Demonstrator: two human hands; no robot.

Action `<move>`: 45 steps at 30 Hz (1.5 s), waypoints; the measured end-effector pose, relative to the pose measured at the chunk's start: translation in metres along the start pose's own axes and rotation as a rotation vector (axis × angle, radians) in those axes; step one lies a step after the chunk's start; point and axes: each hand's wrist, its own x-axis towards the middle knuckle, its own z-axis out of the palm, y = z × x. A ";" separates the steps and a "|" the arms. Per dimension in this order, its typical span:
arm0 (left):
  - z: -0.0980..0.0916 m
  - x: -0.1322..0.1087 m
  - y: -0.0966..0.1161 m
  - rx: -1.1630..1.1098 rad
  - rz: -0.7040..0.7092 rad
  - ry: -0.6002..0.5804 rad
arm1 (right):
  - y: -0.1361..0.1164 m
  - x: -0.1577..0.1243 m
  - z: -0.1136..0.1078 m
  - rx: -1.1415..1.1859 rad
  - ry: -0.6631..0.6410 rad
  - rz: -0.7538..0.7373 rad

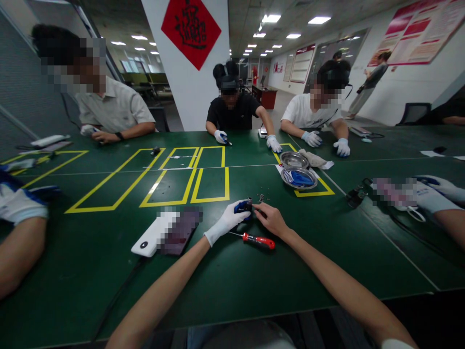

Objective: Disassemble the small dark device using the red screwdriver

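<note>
My left hand (232, 217), in a white glove with blue palm and fingers, is closed around a small dark part (249, 205) with a metallic top; the fingers hide most of it. Bare and ungloved, my right hand (271, 218) has its thumb and forefinger pinched close together beside that part. Whatever lies between those fingertips is too small to name. Just beyond the hands is a loose scatter of small screws (261, 198). A screwdriver (258, 241) with a red and black handle lies on the green table below my hands, its shaft pointing left.
Left of my hands lie a white power bank (148, 240) and a dark phone (181, 232), with a cable running towards me. Two metal bowls (298, 186) stand ahead right, the nearer holding blue cloth. Yellow tape (228, 184) marks the table. Gloved co-workers sit opposite and at both sides.
</note>
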 end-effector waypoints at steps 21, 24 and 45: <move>-0.012 0.009 -0.017 -0.306 -0.121 0.080 | -0.002 -0.002 -0.001 -0.075 -0.139 -0.056; -0.012 0.009 -0.017 -0.328 -0.129 0.078 | -0.001 -0.002 -0.001 -0.072 -0.127 -0.033; -0.013 0.007 -0.015 -0.314 -0.167 0.038 | 0.014 -0.007 -0.018 -0.067 -0.044 0.265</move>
